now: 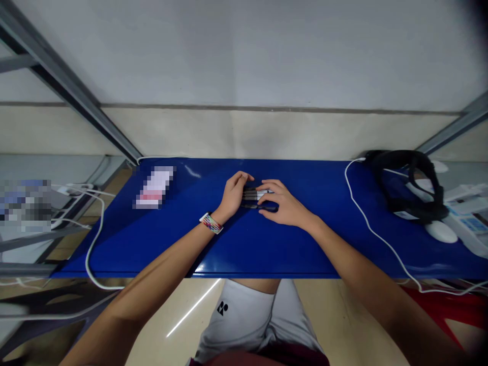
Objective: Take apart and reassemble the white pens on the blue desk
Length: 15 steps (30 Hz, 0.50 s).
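Observation:
Several slim pens (249, 194) lie side by side on the blue tabletop (244, 244), with dark left ends and paler right parts. The nearest one is a black pen (270, 207), slightly apart from the others. My right hand (284, 203) curves around the row from the right, thumb at the near side and forefinger over the pens. At their left ends rests my left hand (232, 195), its palm edge against them and its fingers stretched forward; its thumb is hard to make out. A colourful woven band (211, 222) circles my left wrist.
A blurred-out white and pink item (155, 187) lies at the left of the tabletop. On the right are a black strapped headset (412, 185), a white rounded device (441, 232) and a white cable (368, 223). Metal posts and a wall (244, 134) bound the back.

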Each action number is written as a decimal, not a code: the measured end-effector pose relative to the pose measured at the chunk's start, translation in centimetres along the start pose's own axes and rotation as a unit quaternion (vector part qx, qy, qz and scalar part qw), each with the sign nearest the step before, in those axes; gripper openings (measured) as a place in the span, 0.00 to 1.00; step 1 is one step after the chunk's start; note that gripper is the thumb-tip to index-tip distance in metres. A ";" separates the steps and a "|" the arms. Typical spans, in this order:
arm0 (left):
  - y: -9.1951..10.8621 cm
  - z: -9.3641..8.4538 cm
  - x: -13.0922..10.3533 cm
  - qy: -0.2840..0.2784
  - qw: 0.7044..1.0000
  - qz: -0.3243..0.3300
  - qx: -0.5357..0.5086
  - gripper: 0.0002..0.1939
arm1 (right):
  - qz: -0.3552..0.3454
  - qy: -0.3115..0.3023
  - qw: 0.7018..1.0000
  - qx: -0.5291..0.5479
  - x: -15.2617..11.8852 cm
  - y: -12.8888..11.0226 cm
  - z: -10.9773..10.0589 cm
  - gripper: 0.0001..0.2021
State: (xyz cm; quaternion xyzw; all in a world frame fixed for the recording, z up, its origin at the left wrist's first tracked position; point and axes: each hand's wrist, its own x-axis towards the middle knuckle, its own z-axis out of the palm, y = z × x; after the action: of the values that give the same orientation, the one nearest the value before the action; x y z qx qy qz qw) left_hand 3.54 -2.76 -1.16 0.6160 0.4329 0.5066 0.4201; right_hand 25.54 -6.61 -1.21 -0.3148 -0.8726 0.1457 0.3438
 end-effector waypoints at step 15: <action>1.5 -0.3 -0.8 -0.088 0.981 0.136 0.110 0.11 | 0.124 0.090 0.988 -0.026 0.4 0.1 -1.5 0.05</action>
State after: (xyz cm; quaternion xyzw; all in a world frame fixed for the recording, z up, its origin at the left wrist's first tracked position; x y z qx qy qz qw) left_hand 3.33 -3.88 0.12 0.7533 0.3599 0.4523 0.3136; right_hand 26.38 -6.21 0.00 -0.4411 -0.7958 0.1349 0.3923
